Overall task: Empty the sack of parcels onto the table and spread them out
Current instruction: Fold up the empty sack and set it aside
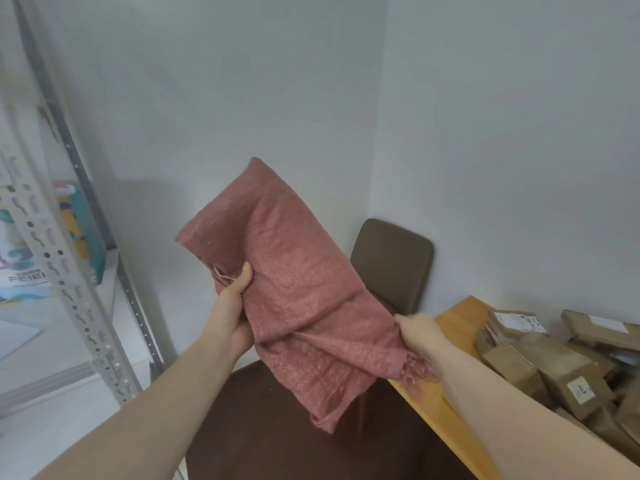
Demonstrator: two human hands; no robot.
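Wooden table [453,315] | parcels [540,358] heaped; limp pink sack [294,289] gripped by left hand [235,299], right hand [419,336]

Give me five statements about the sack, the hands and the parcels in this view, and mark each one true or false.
1. Both hands grip the reddish woven sack. True: the left hand and the right hand each hold a part of it.
2. The sack lies flat on the table. False: it is held up in the air, left of the wooden table.
3. Brown parcels are piled on the table. True.
4. The sack bulges with parcels. False: it hangs limp and folded.
5. The chair stands in front of the metal shelving. False: it stands by the wall at the table's far end; the metal shelving is at the left.
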